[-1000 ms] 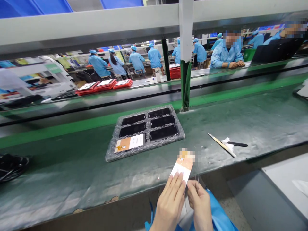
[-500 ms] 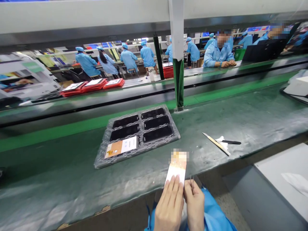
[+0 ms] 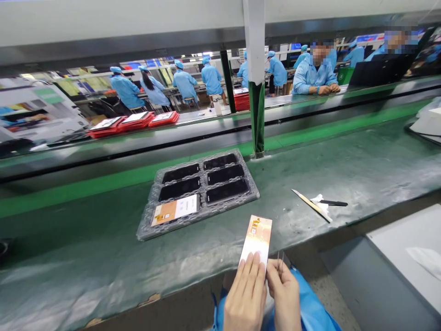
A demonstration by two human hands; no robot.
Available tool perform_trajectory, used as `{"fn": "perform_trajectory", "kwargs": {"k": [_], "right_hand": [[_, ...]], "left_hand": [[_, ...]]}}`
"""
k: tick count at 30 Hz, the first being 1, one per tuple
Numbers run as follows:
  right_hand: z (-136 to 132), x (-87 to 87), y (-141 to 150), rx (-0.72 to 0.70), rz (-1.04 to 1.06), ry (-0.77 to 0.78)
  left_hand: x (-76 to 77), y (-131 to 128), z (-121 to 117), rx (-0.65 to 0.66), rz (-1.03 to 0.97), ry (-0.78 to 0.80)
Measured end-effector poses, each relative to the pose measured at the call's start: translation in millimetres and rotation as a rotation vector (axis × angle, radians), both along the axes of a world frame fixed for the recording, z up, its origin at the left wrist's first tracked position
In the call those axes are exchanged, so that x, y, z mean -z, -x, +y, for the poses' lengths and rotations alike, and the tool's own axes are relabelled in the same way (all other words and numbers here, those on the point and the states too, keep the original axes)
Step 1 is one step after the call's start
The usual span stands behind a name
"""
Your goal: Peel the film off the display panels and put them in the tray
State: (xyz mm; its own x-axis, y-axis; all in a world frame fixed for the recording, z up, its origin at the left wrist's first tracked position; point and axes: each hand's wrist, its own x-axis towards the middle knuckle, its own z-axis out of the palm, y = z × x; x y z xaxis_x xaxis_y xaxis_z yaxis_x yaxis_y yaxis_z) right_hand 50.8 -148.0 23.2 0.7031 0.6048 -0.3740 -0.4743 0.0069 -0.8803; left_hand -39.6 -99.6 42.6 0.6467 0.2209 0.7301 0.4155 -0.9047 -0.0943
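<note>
A phone screen panel point(image 3: 260, 234) is tilted at the table's front edge, its copper-and-white back with a gold flex cable facing up. My left hand point(image 3: 245, 294) holds its near end, fingers lying straight along the back; the thumb is hidden. Beside it, my right hand point(image 3: 284, 292) is closed with the thin prongs of tweezers point(image 3: 281, 258) sticking up between the fingers, and its thumb is by the panel's right edge. A clear plastic tray point(image 3: 203, 212) lies beyond, holding several dark screens point(image 3: 227, 191) and one screen with its back up point(image 3: 176, 210).
A pale-handled knife point(image 3: 312, 205) lies right of the panel by white tissue point(image 3: 317, 199) and a black slim tool point(image 3: 333, 202). A post point(image 3: 257, 119) stands behind the tray. At lower right is a grey box point(image 3: 406, 243). A co-worker point(image 3: 315, 76) sits across the line.
The view has shifted slightly. Both hands and the panel have moved a little right in the picture; the grips look the same.
</note>
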Motion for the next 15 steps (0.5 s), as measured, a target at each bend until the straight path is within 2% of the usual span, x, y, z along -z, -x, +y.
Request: {"fn": "perform_trajectory", "kwargs": {"k": [9,15], "right_hand": [[7.4,-4.3,0.1,0.079,-0.062,0.059],[-0.6,0.1,0.9,0.001,0.017,0.005]], "left_hand": [[2.1,-1.1,0.3,0.005,0.007,-0.009],[11.1,-4.0,-2.5,-0.008,-0.110,0.050]]}}
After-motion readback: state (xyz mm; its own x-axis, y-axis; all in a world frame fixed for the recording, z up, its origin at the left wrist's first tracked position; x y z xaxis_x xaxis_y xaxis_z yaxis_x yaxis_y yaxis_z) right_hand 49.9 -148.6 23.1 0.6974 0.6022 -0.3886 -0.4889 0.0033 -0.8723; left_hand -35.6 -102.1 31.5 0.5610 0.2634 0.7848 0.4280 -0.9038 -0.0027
